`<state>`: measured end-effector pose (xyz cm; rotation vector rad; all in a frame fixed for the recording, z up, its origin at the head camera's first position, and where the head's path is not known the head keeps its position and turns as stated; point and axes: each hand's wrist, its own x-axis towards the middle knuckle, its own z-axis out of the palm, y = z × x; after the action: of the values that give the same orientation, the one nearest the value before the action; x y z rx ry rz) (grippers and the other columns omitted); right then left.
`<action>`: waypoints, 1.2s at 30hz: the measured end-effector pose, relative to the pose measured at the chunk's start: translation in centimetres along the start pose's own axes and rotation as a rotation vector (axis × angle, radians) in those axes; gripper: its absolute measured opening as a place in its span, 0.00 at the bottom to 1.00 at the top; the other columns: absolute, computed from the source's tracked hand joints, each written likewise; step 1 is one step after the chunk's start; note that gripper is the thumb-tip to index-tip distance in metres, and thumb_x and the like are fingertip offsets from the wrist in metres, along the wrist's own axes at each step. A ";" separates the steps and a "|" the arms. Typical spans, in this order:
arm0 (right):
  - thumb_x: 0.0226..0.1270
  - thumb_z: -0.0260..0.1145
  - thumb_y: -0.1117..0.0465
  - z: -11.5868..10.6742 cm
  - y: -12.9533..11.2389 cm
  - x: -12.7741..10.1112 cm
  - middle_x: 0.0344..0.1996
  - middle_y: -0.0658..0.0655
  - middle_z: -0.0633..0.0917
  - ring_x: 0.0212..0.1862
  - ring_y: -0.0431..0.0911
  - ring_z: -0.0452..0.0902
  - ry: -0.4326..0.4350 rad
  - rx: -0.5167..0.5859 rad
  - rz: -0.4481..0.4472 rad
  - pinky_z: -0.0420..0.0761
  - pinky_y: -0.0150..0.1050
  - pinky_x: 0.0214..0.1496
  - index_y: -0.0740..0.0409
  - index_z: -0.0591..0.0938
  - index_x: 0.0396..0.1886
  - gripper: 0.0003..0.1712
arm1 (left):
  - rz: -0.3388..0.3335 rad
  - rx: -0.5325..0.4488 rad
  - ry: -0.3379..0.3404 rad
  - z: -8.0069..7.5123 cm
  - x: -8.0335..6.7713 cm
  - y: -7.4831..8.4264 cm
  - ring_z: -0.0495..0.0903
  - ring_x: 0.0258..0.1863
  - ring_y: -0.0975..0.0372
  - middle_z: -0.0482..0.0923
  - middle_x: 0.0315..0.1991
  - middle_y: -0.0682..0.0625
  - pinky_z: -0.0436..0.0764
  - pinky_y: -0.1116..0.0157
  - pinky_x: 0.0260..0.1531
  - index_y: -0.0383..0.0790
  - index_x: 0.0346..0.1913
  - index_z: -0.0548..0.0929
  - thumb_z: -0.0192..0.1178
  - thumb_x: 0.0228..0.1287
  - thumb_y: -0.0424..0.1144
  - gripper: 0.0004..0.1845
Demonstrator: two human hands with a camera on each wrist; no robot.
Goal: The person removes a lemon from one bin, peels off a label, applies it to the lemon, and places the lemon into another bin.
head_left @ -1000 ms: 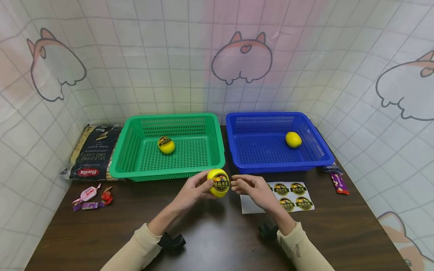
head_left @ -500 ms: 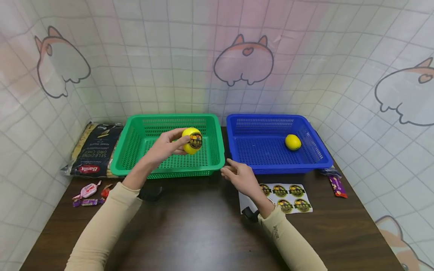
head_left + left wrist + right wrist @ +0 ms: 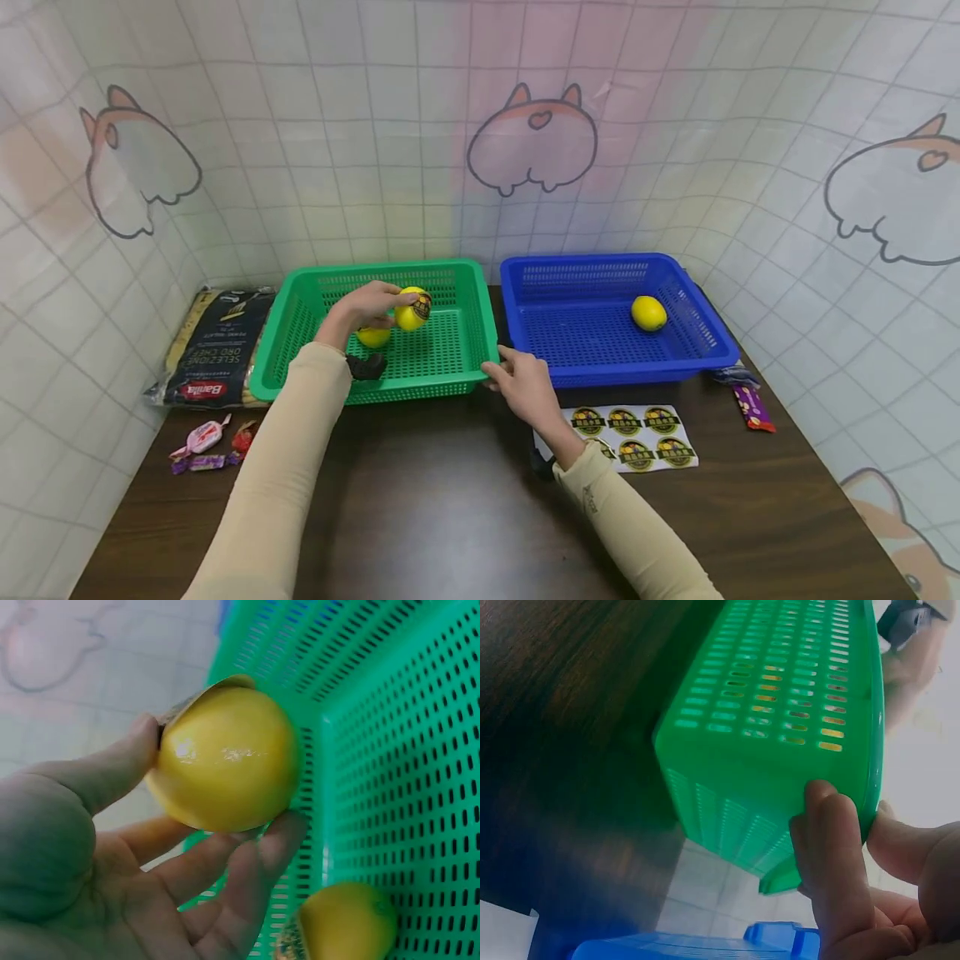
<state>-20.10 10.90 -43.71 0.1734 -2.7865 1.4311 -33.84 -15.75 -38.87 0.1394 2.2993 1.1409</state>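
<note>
My left hand (image 3: 367,307) holds a yellow lemon (image 3: 408,315) between thumb and fingers over the green basket (image 3: 438,385). A round black-and-gold sticker is on that lemon, and in the left wrist view the sticker's edge (image 3: 240,681) stands up from the peel beside the thumb. Below it a second stickered lemon (image 3: 349,922) lies on the basket floor, partly covered by the hand in the head view. My right hand (image 3: 528,387) pinches the green basket's front right corner, its thumb (image 3: 904,851) at the rim and its fingers (image 3: 840,855) against the outer wall.
A blue basket (image 3: 622,369) with one plain lemon (image 3: 648,313) stands on the right. Before it lies a sheet of round stickers (image 3: 645,433), partly under the right forearm. A pasta bag (image 3: 221,342) and wrapped candies (image 3: 202,437) are at left, a purple-wrapped snack (image 3: 752,408) at right.
My left hand has carried the stickered lemon from the middle front up and left over the green basket. My right hand has moved left from beside the lemon and taken hold of the basket's corner.
</note>
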 end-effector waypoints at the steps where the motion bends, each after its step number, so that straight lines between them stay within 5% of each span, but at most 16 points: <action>1: 0.73 0.63 0.52 -0.1 0.0 0.0 0.41 0.61 0.91 0.38 0.49 0.90 -0.001 -0.003 0.000 0.88 0.46 0.47 0.64 0.70 0.70 0.33 | -0.018 0.015 -0.008 0.1 0.4 0.0 0.74 0.47 0.57 0.66 0.69 0.38 0.77 0.56 0.62 0.36 0.71 0.68 0.47 0.78 0.54 0.30; 8: 0.72 0.63 0.51 -0.2 0.0 0.0 0.41 0.60 0.91 0.39 0.48 0.90 -0.012 -0.008 0.014 0.87 0.47 0.50 0.64 0.70 0.71 0.33 | -0.139 0.073 -0.070 1.4 2.7 0.0 0.68 0.70 0.47 0.61 0.71 0.35 0.73 0.53 0.71 0.28 0.64 0.71 0.47 0.79 0.48 0.26; 19: 0.73 0.63 0.52 -0.3 -0.1 -0.1 0.36 0.58 0.92 0.37 0.47 0.90 -0.006 -0.039 0.010 0.87 0.46 0.48 0.64 0.69 0.71 0.33 | -0.206 0.135 -0.019 2.6 3.3 -0.4 0.74 0.44 0.54 0.74 0.51 0.40 0.79 0.57 0.56 0.33 0.56 0.76 0.51 0.77 0.44 0.17; 27: 0.74 0.61 0.53 -0.3 -0.2 -0.1 0.35 0.58 0.92 0.34 0.45 0.90 -0.024 -0.079 -0.014 0.88 0.44 0.44 0.67 0.68 0.71 0.33 | -0.184 0.217 0.038 2.6 3.1 -0.6 0.78 0.45 0.56 0.74 0.44 0.43 0.82 0.54 0.61 0.35 0.42 0.79 0.51 0.77 0.45 0.15; 32: 0.78 0.56 0.48 -2.3 -0.8 -0.1 0.29 0.57 0.91 0.32 0.43 0.88 -0.046 -0.221 -0.032 0.87 0.45 0.43 0.66 0.71 0.70 0.32 | -0.200 0.231 0.039 2.5 2.9 -0.3 0.78 0.50 0.52 0.72 0.50 0.42 0.81 0.53 0.62 0.36 0.47 0.75 0.48 0.78 0.50 0.18; 36: 0.76 0.56 0.44 -5.9 -1.8 0.0 0.27 0.51 0.91 0.29 0.38 0.86 -0.082 -0.302 -0.045 0.86 0.41 0.37 0.62 0.78 0.64 0.31 | -0.200 0.373 0.009 2.1 2.0 0.8 0.75 0.63 0.45 0.64 0.68 0.36 0.77 0.51 0.65 0.34 0.68 0.65 0.42 0.79 0.55 0.29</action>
<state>-20.20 14.67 -38.79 0.2943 -2.9970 0.9975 -34.49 -13.12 -40.15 0.0424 2.4489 0.6093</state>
